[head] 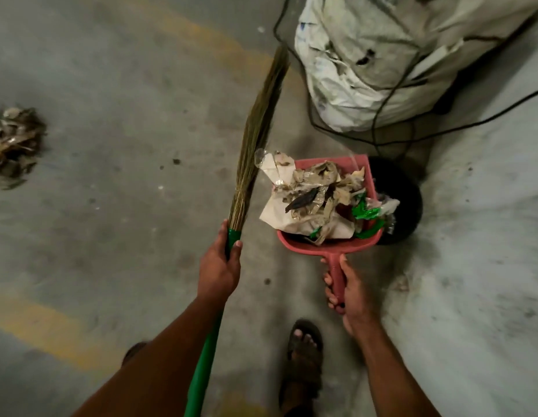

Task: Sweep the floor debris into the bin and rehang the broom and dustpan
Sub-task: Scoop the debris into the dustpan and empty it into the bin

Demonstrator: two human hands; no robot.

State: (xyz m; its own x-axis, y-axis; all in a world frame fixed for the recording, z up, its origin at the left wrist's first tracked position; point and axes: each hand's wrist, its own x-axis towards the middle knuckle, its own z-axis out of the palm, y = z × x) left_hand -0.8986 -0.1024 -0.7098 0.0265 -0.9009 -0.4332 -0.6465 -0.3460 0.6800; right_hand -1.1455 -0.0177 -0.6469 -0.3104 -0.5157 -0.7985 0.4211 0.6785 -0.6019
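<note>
Both forearms reach down over a sandalled foot (303, 356); left hand (219, 266) has its fingers clamped on the green handle of the broom (255, 130), bristles raised off the floor. Right hand (348, 293) has its fingers wrapped round the handle of the red dustpan (330, 243), heaped with paper and wrapper debris (315, 197), held partly over the black bin (403, 203). Step in hand looks like emptying; next calls for tipping the pan right, then a second pile (15, 142) waits far left.

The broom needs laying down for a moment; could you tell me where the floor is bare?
Bare concrete lies left of the broom, between it and the debris pile. Right of the dustpan it is crowded: black bin, cables, white sack.
</note>
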